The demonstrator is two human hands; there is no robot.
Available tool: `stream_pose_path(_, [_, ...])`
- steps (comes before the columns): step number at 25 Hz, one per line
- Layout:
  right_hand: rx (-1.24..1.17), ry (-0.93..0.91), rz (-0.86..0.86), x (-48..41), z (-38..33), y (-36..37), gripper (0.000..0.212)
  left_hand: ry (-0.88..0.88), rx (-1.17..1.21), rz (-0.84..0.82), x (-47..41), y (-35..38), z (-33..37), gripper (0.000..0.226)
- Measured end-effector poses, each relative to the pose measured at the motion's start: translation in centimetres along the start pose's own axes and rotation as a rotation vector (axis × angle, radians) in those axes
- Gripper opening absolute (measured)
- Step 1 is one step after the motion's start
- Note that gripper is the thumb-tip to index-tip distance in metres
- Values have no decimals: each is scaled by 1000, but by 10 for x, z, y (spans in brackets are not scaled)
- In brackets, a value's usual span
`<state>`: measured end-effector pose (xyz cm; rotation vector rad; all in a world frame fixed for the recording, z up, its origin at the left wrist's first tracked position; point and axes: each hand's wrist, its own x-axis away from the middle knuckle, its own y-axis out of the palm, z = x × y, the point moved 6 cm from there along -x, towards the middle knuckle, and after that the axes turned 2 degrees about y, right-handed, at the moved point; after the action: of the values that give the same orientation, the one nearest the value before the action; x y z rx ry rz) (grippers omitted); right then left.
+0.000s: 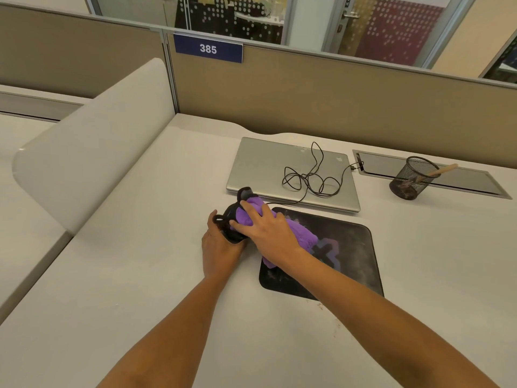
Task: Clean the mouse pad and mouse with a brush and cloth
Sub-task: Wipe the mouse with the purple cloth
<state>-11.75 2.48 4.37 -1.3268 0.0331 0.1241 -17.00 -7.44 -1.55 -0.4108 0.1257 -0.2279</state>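
1. Beige desk (134, 275) with tan partitions (279, 88); sign "385" (208, 49) at 12 o'clock.
2. Left hand (219, 250) grips the black mouse (232, 213), at 10 o'clock off the mouse pad (351, 247).
3. Right hand (270, 232), fingers curled, presses the purple cloth (303, 236) onto it.

A pale desk (134, 275) is backed by a tan partition (307, 91) carrying a blue plate (208, 48) marked 385. Glazed panels (397, 26) stand above it; a white curved divider (98, 152) flanks the left.
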Motion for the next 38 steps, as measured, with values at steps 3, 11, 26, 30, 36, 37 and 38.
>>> stream_pose_path(3, [24, -15, 0, 4, 13, -1, 60, -4, -8, -4, -1, 0, 0, 98])
stream_pose_path(11, [-9, 8, -24, 4, 5, 3, 62, 13, -9, -1, -1, 0, 0, 96])
stream_pose_path(26, [-1478, 988, -115, 21, 71, 30, 37, 132, -50, -51, 4, 0, 9, 88])
stream_pose_path(30, [-944, 694, -67, 17, 75, 15, 54, 119, -1, -44, 4, -2, 10, 89])
stream_pose_path(36, [-578, 485, -201, 0, 51, 17, 71, 109, 5, -27, 4, -1, 8, 89])
stream_pose_path(37, [-536, 451, -238, -3, 44, 19, 78, 112, 3, -26, 4, -1, 8, 88])
stream_pose_path(38, [-510, 426, -266, -5, 37, 22, 84, 115, 0, -25, 4, -1, 8, 87])
